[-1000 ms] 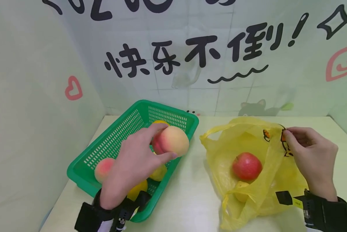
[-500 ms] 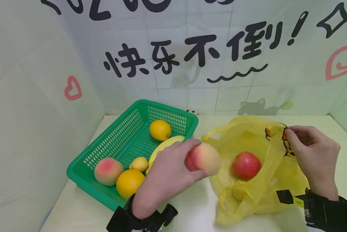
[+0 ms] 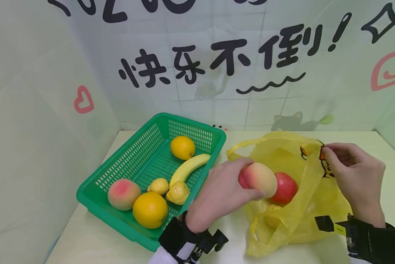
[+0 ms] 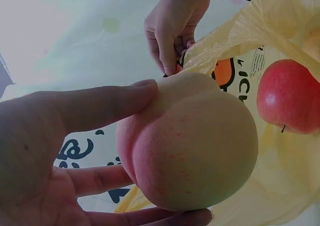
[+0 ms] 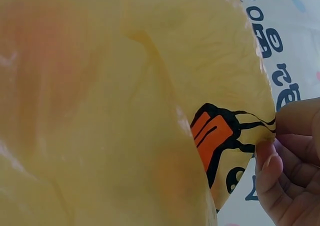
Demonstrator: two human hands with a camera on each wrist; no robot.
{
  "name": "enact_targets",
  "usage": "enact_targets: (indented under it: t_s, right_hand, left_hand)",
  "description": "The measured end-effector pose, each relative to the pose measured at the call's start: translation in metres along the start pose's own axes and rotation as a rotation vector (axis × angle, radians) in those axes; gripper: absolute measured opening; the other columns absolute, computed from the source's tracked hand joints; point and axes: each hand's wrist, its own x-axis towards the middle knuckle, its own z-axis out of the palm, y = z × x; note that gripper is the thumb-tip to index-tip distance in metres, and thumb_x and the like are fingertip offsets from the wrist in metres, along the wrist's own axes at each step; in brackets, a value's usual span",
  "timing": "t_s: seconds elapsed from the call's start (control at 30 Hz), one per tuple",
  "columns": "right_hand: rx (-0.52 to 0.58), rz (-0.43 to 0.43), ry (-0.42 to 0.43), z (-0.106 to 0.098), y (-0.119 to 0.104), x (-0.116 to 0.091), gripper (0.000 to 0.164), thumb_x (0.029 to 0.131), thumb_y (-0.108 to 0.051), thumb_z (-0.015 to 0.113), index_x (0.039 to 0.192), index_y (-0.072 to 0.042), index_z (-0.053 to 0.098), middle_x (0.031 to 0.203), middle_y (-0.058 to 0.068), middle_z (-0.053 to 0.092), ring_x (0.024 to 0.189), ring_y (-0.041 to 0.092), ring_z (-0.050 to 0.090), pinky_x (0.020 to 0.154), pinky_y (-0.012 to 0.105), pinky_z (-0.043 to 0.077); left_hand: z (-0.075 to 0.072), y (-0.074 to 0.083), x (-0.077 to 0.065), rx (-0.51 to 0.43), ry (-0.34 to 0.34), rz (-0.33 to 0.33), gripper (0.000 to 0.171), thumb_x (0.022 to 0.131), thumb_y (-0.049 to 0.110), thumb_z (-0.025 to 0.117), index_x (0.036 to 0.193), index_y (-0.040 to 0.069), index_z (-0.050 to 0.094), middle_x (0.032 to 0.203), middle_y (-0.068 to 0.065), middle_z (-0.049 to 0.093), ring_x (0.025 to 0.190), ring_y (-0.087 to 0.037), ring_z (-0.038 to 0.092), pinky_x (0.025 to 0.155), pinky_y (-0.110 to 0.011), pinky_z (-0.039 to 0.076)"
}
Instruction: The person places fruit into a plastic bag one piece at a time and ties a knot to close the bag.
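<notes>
My left grip [image 3: 222,189] clamps a peach [image 3: 259,179] by the open yellow bag [image 3: 319,216]; my right grip [image 3: 359,179] pinches its edge. Bagging seems in hand; next likely calls for lowering the peach beside the apple [image 3: 286,187].

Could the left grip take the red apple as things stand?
Probably not until freed: the left grip is occupied by a peach, though the red apple shows within the open yellow bag.
</notes>
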Motion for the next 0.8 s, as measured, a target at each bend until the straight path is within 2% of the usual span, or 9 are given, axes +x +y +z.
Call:
enact_targets:
  t_s: [0.13,0.3,0.4,0.53,0.6,0.73,0.8]
  right_hand:
    - [0.001,-0.016,-0.015,0.0,0.001,0.0,0.018,0.09,-0.012,0.07,0.104,0.0,0.074,0.08,-0.047,0.047,0.067,-0.024,0.048,0.065,-0.003,0.038]
    - [-0.002,-0.037,-0.016,0.0,0.001,0.0,0.02,0.091,-0.013,0.07,0.105,0.001,0.073,0.082,-0.047,0.047,0.068,-0.025,0.047,0.066,-0.004,0.037]
    - [-0.009,-0.047,-0.01,0.0,0.001,0.001,0.021,0.092,-0.015,0.069,0.105,0.001,0.073,0.083,-0.034,0.058,0.07,-0.025,0.047,0.068,-0.004,0.037]
    - [-0.027,-0.056,-0.006,0.0,0.001,0.001,0.022,0.093,-0.016,0.068,0.106,0.0,0.074,0.087,-0.006,0.07,0.07,-0.024,0.047,0.069,-0.004,0.037]
    - [-0.023,-0.056,-0.012,-0.001,0.001,0.001,0.021,0.093,-0.015,0.068,0.106,-0.001,0.074,0.087,-0.007,0.07,0.07,-0.023,0.047,0.068,-0.004,0.038]
    - [0.016,-0.075,-0.023,-0.001,0.001,0.001,0.019,0.092,-0.015,0.07,0.105,-0.002,0.075,0.085,-0.019,0.068,0.07,-0.022,0.05,0.068,-0.003,0.039]
    - [0.034,-0.108,-0.029,-0.001,0.001,0.001,0.018,0.091,-0.013,0.07,0.104,-0.001,0.074,0.086,-0.029,0.064,0.071,-0.022,0.05,0.069,-0.003,0.039]
  left_hand:
    - [0.012,0.001,0.011,-0.042,0.02,-0.005,0.06,0.078,0.047,0.078,0.13,0.024,0.059,0.116,0.006,0.07,0.093,-0.012,0.062,0.075,-0.023,0.049]
    - [0.029,0.0,0.025,-0.09,0.049,-0.02,0.058,0.078,0.047,0.079,0.128,0.023,0.06,0.114,0.005,0.07,0.095,-0.013,0.062,0.077,-0.026,0.048]
    - [0.038,-0.001,0.037,-0.103,0.069,-0.033,0.059,0.078,0.048,0.079,0.129,0.024,0.06,0.116,0.005,0.07,0.098,-0.015,0.063,0.078,-0.028,0.048]
    - [0.048,-0.004,0.051,-0.147,0.092,-0.073,0.063,0.078,0.049,0.079,0.131,0.024,0.059,0.119,0.002,0.07,0.101,-0.019,0.064,0.079,-0.029,0.048]
    - [0.052,-0.007,0.057,-0.169,0.105,-0.097,0.064,0.078,0.048,0.079,0.133,0.023,0.059,0.121,-0.001,0.07,0.103,-0.021,0.064,0.079,-0.029,0.048]
    - [0.06,-0.014,0.068,-0.189,0.128,-0.118,0.065,0.078,0.049,0.079,0.134,0.023,0.058,0.124,-0.002,0.069,0.105,-0.022,0.065,0.079,-0.03,0.05]
    - [0.064,-0.017,0.072,-0.188,0.135,-0.119,0.065,0.079,0.049,0.078,0.135,0.023,0.058,0.124,-0.002,0.069,0.105,-0.022,0.065,0.08,-0.031,0.05]
